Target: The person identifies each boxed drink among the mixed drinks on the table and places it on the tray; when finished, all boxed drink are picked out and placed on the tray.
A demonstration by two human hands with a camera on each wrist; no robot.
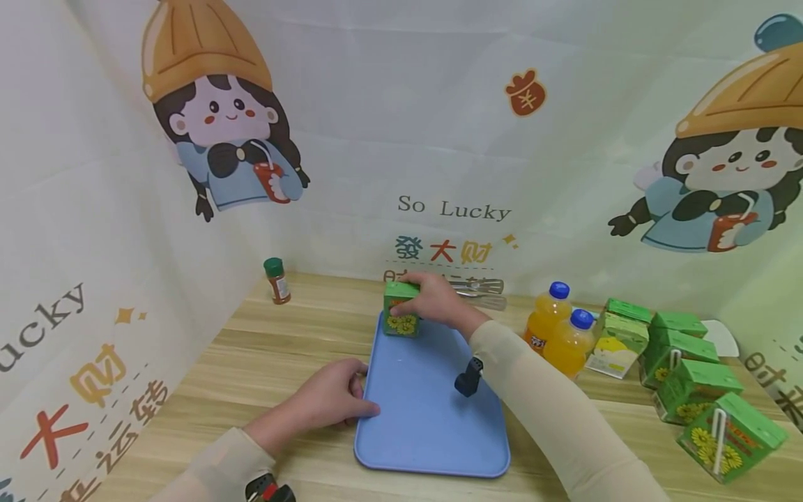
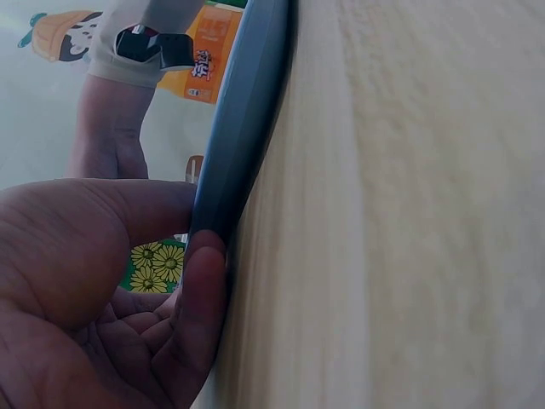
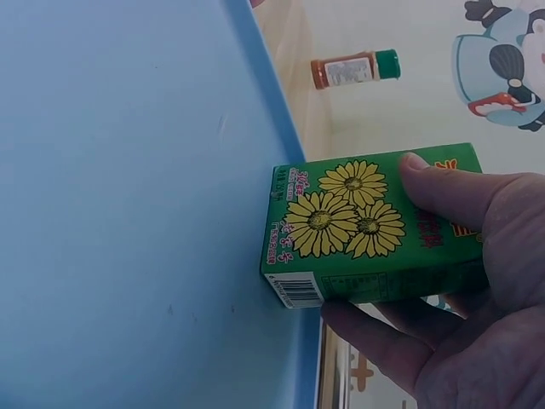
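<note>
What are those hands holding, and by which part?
The right hand holds a green drink box by its upper part; the left hand pinches the blue tray by its left edge.

A tray [image 1: 426, 425] lies on the table [image 1: 251, 355], a carton [image 1: 401, 325] at its far left corner; a jar [image 1: 277, 282] stands left, bottles [image 1: 567, 345] and other cartons [image 1: 699, 380] right.

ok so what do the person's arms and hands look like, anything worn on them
The left sleeve and right sleeve are long, plain and cream. The left hand and right hand are ungloved. Each sleeve carries a small black device: the left device, with some red, and the right device.
</note>
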